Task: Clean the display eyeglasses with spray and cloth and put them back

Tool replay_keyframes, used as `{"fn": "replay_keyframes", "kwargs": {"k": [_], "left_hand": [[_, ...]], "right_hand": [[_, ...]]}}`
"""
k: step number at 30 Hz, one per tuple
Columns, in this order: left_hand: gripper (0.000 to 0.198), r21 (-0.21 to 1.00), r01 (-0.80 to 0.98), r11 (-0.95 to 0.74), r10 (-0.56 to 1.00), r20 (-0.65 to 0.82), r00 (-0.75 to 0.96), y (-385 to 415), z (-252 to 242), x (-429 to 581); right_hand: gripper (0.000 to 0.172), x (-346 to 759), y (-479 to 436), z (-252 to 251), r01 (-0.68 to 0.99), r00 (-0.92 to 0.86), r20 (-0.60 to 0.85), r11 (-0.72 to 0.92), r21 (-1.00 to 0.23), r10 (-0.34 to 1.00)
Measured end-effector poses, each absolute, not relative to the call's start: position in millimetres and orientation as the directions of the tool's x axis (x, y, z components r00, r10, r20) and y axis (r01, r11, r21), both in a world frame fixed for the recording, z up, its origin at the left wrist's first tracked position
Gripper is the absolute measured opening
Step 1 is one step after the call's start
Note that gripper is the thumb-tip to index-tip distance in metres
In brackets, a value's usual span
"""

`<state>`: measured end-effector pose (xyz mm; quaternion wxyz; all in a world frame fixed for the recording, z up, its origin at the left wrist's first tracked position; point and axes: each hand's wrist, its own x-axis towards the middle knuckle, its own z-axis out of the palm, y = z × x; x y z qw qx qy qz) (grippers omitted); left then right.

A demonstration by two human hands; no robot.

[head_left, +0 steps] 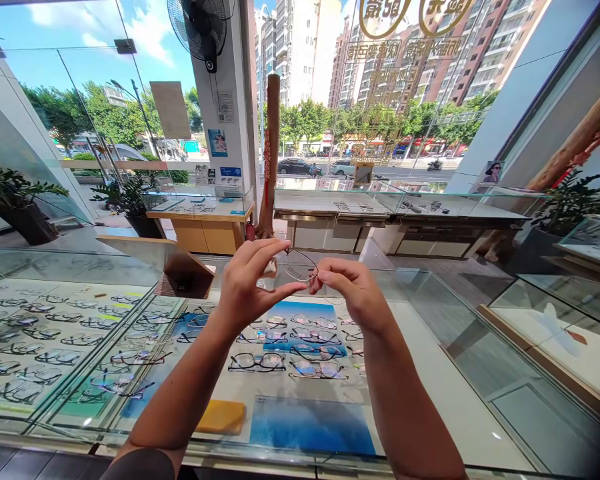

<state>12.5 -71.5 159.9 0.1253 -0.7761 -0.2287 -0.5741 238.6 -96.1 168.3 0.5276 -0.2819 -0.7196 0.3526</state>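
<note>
Both of my hands hold a thin-rimmed pair of glasses [303,265] up above the glass counter. One clear lens with faint print on it shows between them; the rest is hidden by my fingers. My left hand [245,280] grips it between thumb and forefinger, at the lens's lower and upper edges. Something small and whitish [270,268] shows by that hand's curled fingers, too unclear to name. My right hand [353,287] pinches the near right end of the rim, fingers closed. Below, inside the counter, lie several spectacle frames [257,362] in rows.
The glass display counter [420,387] spans the front, holding blue printed sheets [310,427] and a yellow case [223,417]. A tilted mirror-like stand [185,273] is left of my hands. Another showcase [565,320] stands right. Across the aisle are window-side showcases [340,200] and a wooden post [271,153].
</note>
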Motion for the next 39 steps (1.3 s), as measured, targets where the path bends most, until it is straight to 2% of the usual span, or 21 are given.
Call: {"fn": "replay_keyframes", "kwargs": {"k": [5,9,15,24,28,30,33,39], "left_hand": [[0.050,0.005,0.495,-0.869,0.134,0.965,0.226,-72.2,160.6,13.4],[0.051,-0.022,0.487,-0.873,0.116,0.961,0.251,-74.1,162.0,13.5],[0.048,-0.002,0.499,-0.867,0.136,0.961,0.241,-75.8,161.8,13.0],[0.052,0.051,0.522,-0.852,0.140,0.981,0.132,-78.4,160.1,12.0],[0.051,0.065,0.536,-0.842,0.131,0.988,0.086,-79.8,162.1,10.3],[0.050,0.103,0.556,-0.825,0.141,0.990,0.026,-81.0,164.0,9.3],[0.046,0.155,0.583,-0.797,0.157,0.986,-0.047,-82.9,166.5,8.3],[0.042,0.224,0.573,-0.788,0.211,0.973,-0.091,-84.9,167.0,10.2]], "right_hand": [[0.030,239.4,-102.2,169.1,0.094,-0.260,0.575,0.613,-0.784,0.776],[0.029,239.0,-108.0,169.1,0.163,-0.228,0.607,0.644,-0.747,0.761],[0.026,234.8,-114.4,171.6,0.280,-0.174,0.662,0.682,-0.676,0.729],[0.003,221.8,-123.3,171.5,0.486,-0.100,0.858,0.778,-0.399,0.503],[0.036,223.4,-125.9,169.1,0.570,-0.032,0.872,0.726,-0.385,0.488],[0.045,223.9,-126.9,168.9,0.602,0.011,0.883,0.702,-0.380,0.469],[0.047,223.4,-126.9,168.9,0.636,0.065,0.898,0.675,-0.374,0.436],[0.036,223.0,-123.9,167.7,0.616,0.091,0.886,0.673,-0.409,0.456]]}}
